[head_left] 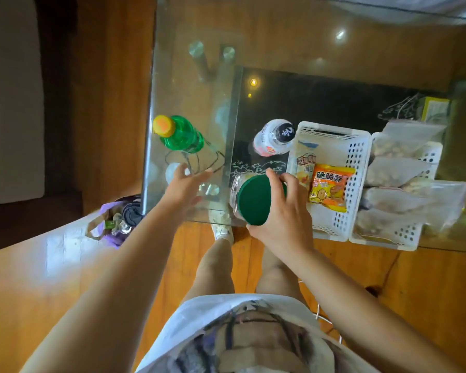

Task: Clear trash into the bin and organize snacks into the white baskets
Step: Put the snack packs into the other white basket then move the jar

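Note:
My right hand (285, 211) grips a clear jar with a dark green lid (250, 200) at the near edge of the glass table (194, 84). My left hand (184, 185) is open, fingers spread over the glass just short of a green bottle with a yellow cap (179, 134). A white-labelled bottle with a black cap (275, 138) stands beside the left white basket (355, 168), which holds an orange snack packet (330, 187) and a pale snack bag (304, 160). The right white basket (404, 235) holds several clear bags of snacks (404, 170).
A bin lined with a purple bag (119, 219) sits on the wooden floor left of the table corner, with bottles in it. A yellow box (435, 109) lies at the far right of the table. My legs and a shoe are under the table edge.

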A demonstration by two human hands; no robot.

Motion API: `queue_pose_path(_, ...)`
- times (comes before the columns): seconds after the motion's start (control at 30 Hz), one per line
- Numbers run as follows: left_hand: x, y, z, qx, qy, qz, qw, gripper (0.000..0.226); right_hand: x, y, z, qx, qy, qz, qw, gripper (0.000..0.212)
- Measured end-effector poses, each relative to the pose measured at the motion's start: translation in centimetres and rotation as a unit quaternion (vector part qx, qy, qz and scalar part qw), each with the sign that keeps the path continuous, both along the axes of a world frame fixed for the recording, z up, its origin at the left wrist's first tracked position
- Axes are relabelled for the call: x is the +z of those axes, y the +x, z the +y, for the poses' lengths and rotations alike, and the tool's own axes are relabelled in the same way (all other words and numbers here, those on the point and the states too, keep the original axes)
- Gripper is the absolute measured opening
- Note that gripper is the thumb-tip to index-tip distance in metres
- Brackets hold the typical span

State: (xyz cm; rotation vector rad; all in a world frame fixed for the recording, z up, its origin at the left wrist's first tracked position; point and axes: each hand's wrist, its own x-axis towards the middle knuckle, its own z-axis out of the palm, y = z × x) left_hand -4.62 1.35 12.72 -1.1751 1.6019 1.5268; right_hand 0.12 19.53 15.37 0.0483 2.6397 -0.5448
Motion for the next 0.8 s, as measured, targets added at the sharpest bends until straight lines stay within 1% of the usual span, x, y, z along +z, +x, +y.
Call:
queue_pose_path(0.07, 0.2, -0.2, -2.2, 0.033, -0.019, 0.04, 0.998, 0.084, -2.3, -0.5, -1.1, -0.005, 0.023, -0.02, 1.0, 0.104)
queue_pose_path(0.13, 0.5, -0.9, -3.7, 0.034, -0.024, 0.103, 0.994, 0.087, -4.0, -0.9, -1.8, -0.009, 0.039, -0.034, 0.999, 0.102)
queue_pose_path(0.2, 0.8, -2.0, -4.3, 0.009, -0.007, 0.149, 0.989, 0.079, -4.9, -1.0, -2.3, -0.001, 0.042, -0.019, 0.999, 0.1)
queue_pose_path(0.27, 0.9, -3.1, -4.4, 0.0, 0.006, 0.158, 0.987, 0.069, -5.2, -1.0, -2.5, 0.005, 0.035, -0.005, 0.999, 0.101)
queue_pose_path(0.33, 0.7, -3.8, -4.5, 0.02, 0.014, 0.151, 0.988, 0.06, -5.2, -1.0, -2.3, 0.008, 0.019, -0.011, 1.0, 0.105)
queue_pose_path(0.37, 0.6, -4.0, -4.5, 0.03, 0.01, 0.152, 0.988, 0.051, -5.1, -1.0, -2.1, -0.006, -0.005, -0.018, 1.0, 0.106)
queue_pose_path(0.43, 0.3, -4.3, -4.6, 0.034, -0.012, 0.159, 0.987, 0.037, -4.6, -1.4, -1.4, -0.093, -0.08, -0.004, 0.992, 0.096)
queue_pose_path(0.5, 0.1, -4.4, -4.7, 0.021, -0.031, 0.164, 0.986, 0.036, -4.0, -2.6, -0.4, -0.2, -0.139, 0.059, 0.968, 0.081)
queue_pose_path(0.53, 0.1, -4.5, -4.6, 0.011, -0.036, 0.168, 0.985, 0.038, -3.7, -3.6, 0.2, -0.231, -0.149, 0.083, 0.958, 0.077)
queue_pose_path(0.57, 0.1, -4.7, -4.3, -0.001, -0.038, 0.175, 0.984, 0.04, -3.5, -4.6, 0.7, -0.24, -0.151, 0.091, 0.955, 0.075)
queue_pose_path(0.6, 0.2, -4.8, -3.9, -0.015, -0.043, 0.182, 0.982, 0.042, -3.5, -5.8, 1.1, -0.229, -0.152, 0.082, 0.958, 0.076)
queue_pose_path(0.7, 0.4, -5.3, -2.4, -0.053, -0.066, 0.195, 0.977, 0.049, -3.4, -8.9, 1.7, -0.17, -0.173, 0.019, 0.97, 0.073)
queue_pose_path(0.8, 0.5, -5.4, -0.7, -0.054, -0.051, 0.18, 0.981, 0.053, -3.3, -10.7, 2.1, -0.152, -0.196, -0.003, 0.969, 0.053)
